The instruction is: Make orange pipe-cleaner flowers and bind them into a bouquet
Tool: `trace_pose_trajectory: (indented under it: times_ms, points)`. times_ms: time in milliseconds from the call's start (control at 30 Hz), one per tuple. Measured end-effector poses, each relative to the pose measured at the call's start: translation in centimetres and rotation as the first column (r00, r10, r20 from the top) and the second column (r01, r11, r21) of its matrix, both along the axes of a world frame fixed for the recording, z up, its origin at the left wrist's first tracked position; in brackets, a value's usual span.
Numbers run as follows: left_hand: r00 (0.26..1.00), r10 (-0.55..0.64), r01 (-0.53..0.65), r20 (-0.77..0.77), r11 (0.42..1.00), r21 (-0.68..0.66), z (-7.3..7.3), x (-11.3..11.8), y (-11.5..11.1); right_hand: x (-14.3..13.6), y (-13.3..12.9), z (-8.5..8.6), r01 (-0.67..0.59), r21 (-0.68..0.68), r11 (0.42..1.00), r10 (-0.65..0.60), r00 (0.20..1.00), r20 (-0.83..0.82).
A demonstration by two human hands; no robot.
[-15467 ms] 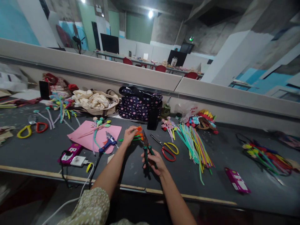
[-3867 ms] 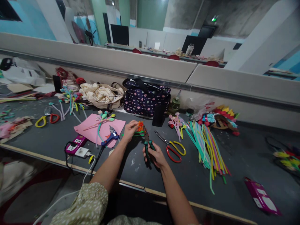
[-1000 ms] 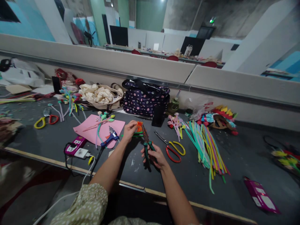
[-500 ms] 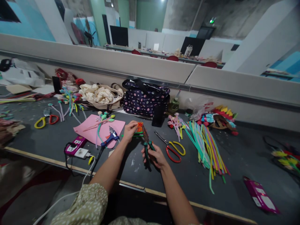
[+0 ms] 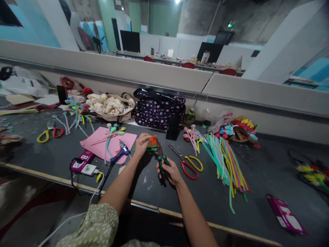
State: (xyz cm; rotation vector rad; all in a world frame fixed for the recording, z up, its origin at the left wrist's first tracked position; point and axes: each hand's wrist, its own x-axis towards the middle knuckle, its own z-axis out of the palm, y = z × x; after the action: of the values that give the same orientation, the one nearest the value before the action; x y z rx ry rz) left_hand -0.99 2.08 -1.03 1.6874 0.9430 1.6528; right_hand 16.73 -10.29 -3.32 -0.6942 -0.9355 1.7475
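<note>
In front of the navy polka-dot fabric bag [image 5: 160,111], over the scuffed dark-grey tabletop [image 5: 259,171], the left hand [image 5: 142,144] pinches a small fuzzy orange piece [image 5: 153,140] between thumb and fingertips. The right hand [image 5: 172,172] has its fingers curled round green-handled metal pliers [image 5: 159,149], tips at the orange piece. Right of the bag lie multicoloured pipe cleaners [image 5: 227,161]; left, a pink paper sheet [image 5: 89,141]. Behind it, beyond a low pale partition [image 5: 102,67], are red chairs [image 5: 189,65] and concrete walls [image 5: 194,17].
</note>
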Motion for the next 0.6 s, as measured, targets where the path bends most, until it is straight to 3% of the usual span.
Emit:
trace_pose_trajectory:
  times_ms: [333,600]
  points:
    - [1.0,0.013,-0.014,-0.021,0.999,-0.029,0.0,0.53,-0.1,-0.02,0.19,-0.04,0.035,0.008,0.999,-0.035,0.999,0.019]
    - [0.994,-0.021,0.033,0.107,0.994,-0.106,-0.46,0.37,0.12,0.13,0.01,0.29,-0.029,0.02,0.999,0.029,0.999,-0.015]
